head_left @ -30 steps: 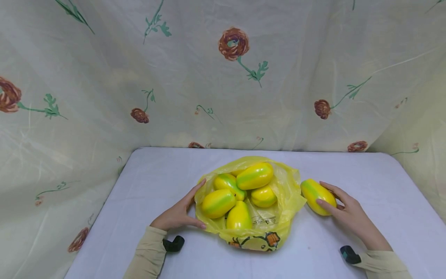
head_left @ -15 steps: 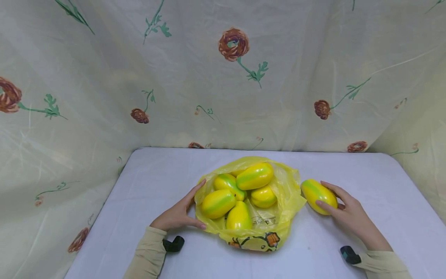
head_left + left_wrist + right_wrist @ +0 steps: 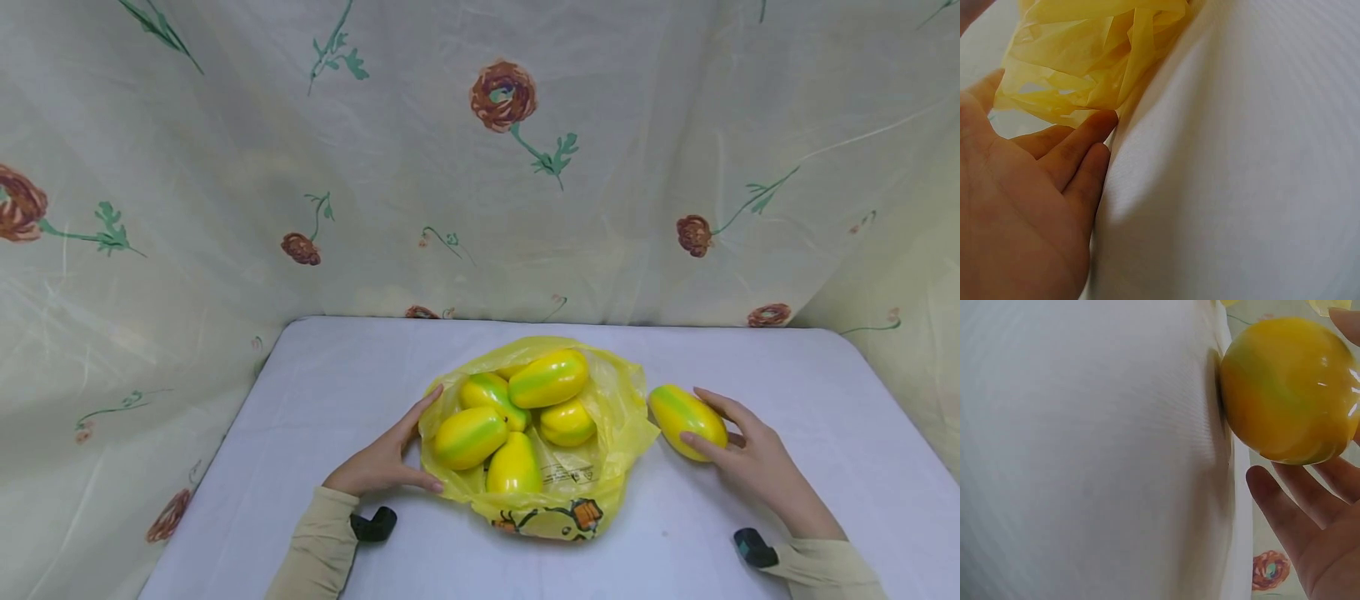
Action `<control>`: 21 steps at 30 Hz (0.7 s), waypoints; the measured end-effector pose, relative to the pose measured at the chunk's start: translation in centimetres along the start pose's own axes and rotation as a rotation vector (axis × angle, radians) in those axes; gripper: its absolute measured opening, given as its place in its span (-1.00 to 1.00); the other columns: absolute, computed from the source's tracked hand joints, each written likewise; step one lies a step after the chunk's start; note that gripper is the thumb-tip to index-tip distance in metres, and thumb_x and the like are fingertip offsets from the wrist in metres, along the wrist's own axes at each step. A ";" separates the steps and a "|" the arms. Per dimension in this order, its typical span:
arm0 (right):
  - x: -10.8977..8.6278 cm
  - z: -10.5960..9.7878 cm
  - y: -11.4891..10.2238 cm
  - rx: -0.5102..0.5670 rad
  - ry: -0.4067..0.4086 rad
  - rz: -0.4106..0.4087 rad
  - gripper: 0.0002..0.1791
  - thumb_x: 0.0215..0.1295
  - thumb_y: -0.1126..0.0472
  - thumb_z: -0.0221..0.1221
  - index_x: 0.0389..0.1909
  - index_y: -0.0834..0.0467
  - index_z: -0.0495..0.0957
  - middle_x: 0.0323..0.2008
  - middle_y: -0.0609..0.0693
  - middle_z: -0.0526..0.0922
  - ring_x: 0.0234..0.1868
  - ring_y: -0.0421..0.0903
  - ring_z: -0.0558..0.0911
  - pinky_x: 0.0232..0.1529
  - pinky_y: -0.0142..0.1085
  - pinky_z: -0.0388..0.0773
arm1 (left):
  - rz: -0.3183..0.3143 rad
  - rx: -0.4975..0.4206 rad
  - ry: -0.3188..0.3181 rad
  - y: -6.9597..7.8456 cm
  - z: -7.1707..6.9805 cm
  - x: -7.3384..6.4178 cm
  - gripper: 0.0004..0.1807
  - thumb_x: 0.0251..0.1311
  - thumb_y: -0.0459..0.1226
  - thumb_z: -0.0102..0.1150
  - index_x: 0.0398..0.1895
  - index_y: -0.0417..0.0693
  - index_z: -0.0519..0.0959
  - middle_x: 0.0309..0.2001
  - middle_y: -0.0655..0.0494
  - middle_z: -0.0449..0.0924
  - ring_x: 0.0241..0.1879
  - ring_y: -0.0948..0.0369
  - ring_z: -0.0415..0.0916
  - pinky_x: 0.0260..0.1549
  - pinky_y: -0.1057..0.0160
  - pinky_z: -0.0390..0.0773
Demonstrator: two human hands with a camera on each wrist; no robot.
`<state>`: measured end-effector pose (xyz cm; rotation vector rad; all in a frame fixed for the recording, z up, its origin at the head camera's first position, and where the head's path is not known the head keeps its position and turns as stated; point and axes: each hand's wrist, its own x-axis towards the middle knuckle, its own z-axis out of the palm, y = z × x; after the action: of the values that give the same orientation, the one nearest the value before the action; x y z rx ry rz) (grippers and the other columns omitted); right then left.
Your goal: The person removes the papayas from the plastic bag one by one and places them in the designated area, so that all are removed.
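A thin yellow plastic bag (image 3: 622, 467) stands wide-mouthed mid-table in the head view, with several glossy yellow-and-green papayas (image 3: 549, 379) inside. Against its left side rests my left hand (image 3: 386, 458), thumb and fingers spread along the rim. In the left wrist view those fingers are nearly straight, tips at the crumpled yellow film (image 3: 1085, 56). To the right of the bag, one more papaya (image 3: 686, 422) lies on the table. My right hand (image 3: 757, 458) is around its near right end; in the right wrist view the fingers are extended and spread below the fruit, loosely beside it.
A white cloth covers the table (image 3: 360, 358). Behind it and at the sides hangs a pale curtain (image 3: 600, 208) with printed flowers. Dark wrist cameras (image 3: 373, 525) sit by both cuffs. The bag's front carries a printed cartoon face.
The papaya outside the bag has shifted very slightly right, and my right fingertips have drawn back a little along it. My left hand and the bag stay where they were.
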<state>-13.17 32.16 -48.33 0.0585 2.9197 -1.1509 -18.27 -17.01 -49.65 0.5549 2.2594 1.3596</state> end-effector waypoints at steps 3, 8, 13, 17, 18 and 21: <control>-0.1 -0.3 -0.1 0.001 0.016 -0.018 -0.05 0.23 -0.26 0.21 0.51 0.09 0.08 0.42 0.30 0.20 0.35 0.34 0.22 0.15 0.36 0.34 | -0.003 -0.002 -0.002 0.1 0.0 -0.1 0.33 -0.26 -0.01 0.61 0.47 0.73 -0.20 0.52 0.59 -0.30 0.56 0.26 -0.31 0.51 -0.12 -0.18; -0.3 -0.8 -0.1 -0.005 0.074 -0.082 -0.11 0.22 -0.16 0.27 0.48 0.06 0.14 0.41 0.25 0.26 0.33 0.31 0.27 0.15 0.31 0.36 | -0.002 -0.002 -0.003 0.1 0.0 -0.1 0.33 -0.25 -0.01 0.61 0.47 0.73 -0.20 0.52 0.58 -0.31 0.56 0.26 -0.31 0.51 -0.12 -0.18; -0.3 -1.1 0.0 -0.030 0.144 -0.132 -0.15 0.20 -0.10 0.31 0.48 -0.07 0.18 0.41 0.18 0.29 0.34 0.26 0.28 0.25 0.13 0.39 | 0.005 0.001 -0.001 0.0 -0.1 -0.1 0.33 -0.25 -0.01 0.61 0.48 0.72 -0.20 0.52 0.60 -0.31 0.56 0.26 -0.32 0.51 -0.12 -0.18; -0.5 -1.4 -0.2 -0.041 0.205 -0.170 -0.17 0.19 -0.06 0.33 0.46 -0.15 0.19 0.41 0.14 0.30 0.36 0.23 0.28 0.32 -0.63 0.22 | 0.005 0.015 0.003 -0.1 -0.1 -0.1 0.33 -0.26 0.00 0.60 0.47 0.73 -0.20 0.52 0.61 -0.31 0.56 0.26 -0.31 0.51 -0.12 -0.17; -0.6 -1.4 -0.3 -0.039 0.222 -0.187 -0.17 0.19 -0.03 0.34 0.46 -0.14 0.20 0.40 0.14 0.31 0.36 0.23 0.28 0.22 -0.79 0.11 | 0.006 0.018 0.003 -0.1 -0.1 -0.1 0.33 -0.26 0.01 0.60 0.47 0.73 -0.20 0.52 0.61 -0.31 0.56 0.26 -0.31 0.51 -0.13 -0.17; -0.7 -1.6 -0.7 -0.045 0.261 -0.201 -0.17 0.17 -0.01 0.36 0.45 -0.16 0.22 0.39 0.12 0.33 0.35 0.21 0.30 0.07 -0.90 -0.03 | 0.003 0.027 0.006 0.0 -0.1 -0.1 0.33 -0.27 0.02 0.61 0.47 0.74 -0.20 0.52 0.61 -0.30 0.56 0.26 -0.30 0.51 -0.13 -0.16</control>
<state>-12.43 32.65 -46.68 -0.0947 3.2437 -1.1844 -18.25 -17.12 -49.62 0.5640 2.2861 1.3354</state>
